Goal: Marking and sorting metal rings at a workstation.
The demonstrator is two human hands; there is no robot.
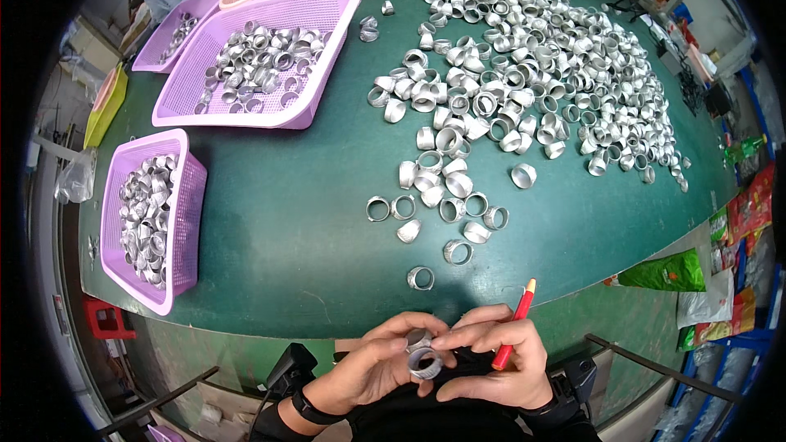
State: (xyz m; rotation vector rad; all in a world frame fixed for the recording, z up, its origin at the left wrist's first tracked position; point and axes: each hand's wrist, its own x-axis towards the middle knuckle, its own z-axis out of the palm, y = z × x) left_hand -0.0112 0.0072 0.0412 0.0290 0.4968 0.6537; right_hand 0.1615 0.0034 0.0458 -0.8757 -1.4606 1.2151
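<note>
Just off the table's near edge, my left hand (pixel 370 367) is closed on two silver metal rings. The lower ring (pixel 426 373) faces up with its opening showing, and the other ring (pixel 418 335) sits just above it. My right hand (pixel 517 372) grips a red pen (pixel 515 330) with a yellowish end, slanting up between its fingers. Fingertips of the right hand reach across and touch the rings. On the table ahead lies a single ring (pixel 421 287), closest to my hands among several loose ones.
A large pile of rings (pixel 532 74) spreads over the right and far side of the green table (pixel 278 237). A small purple basket (pixel 187 229) and a larger purple basket (pixel 237 121), both holding rings, stand at left. Colourful packages (pixel 667 272) lie beyond the right edge.
</note>
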